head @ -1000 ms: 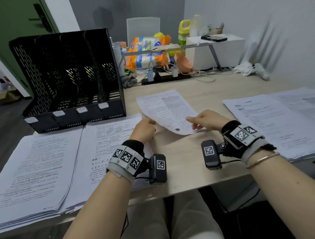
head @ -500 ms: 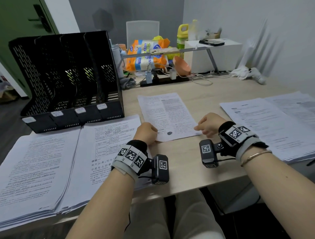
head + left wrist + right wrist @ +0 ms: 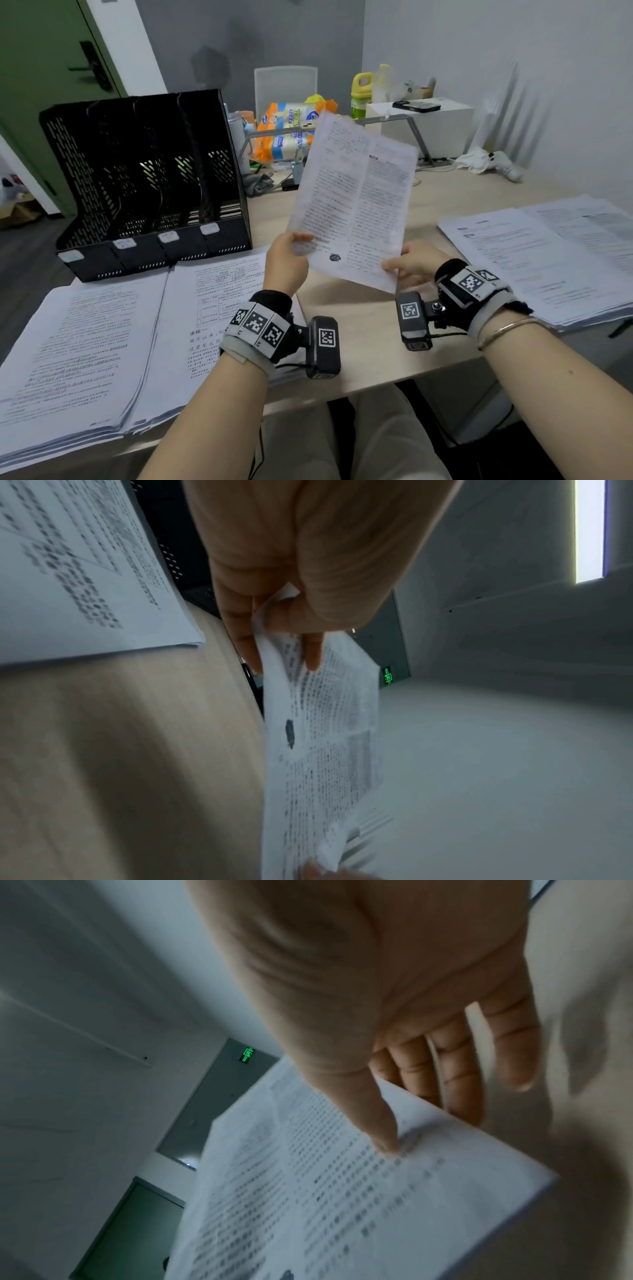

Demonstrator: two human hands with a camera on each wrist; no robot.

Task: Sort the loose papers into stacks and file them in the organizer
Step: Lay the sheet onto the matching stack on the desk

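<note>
Pinching the sheet (image 3: 352,202) at its near corners, left hand (image 3: 286,262) and right hand (image 3: 412,263) have raised it off the bench (image 3: 359,318)

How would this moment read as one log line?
step: sorting | sheet: lifted off desk | left hand: pinches corner | right hand: pinches edge | organizer: unfilled

A file organizer (image 3: 147,185) stands at the back left of the desk (image 3: 359,329), with two paper stacks (image 3: 85,346) lying side by side in front of it. Another paper stack (image 3: 548,260) lies on the right. Between them, a sheet (image 3: 352,202) is held above the desk, and a chair (image 3: 286,85) stands behind the desk.
</note>
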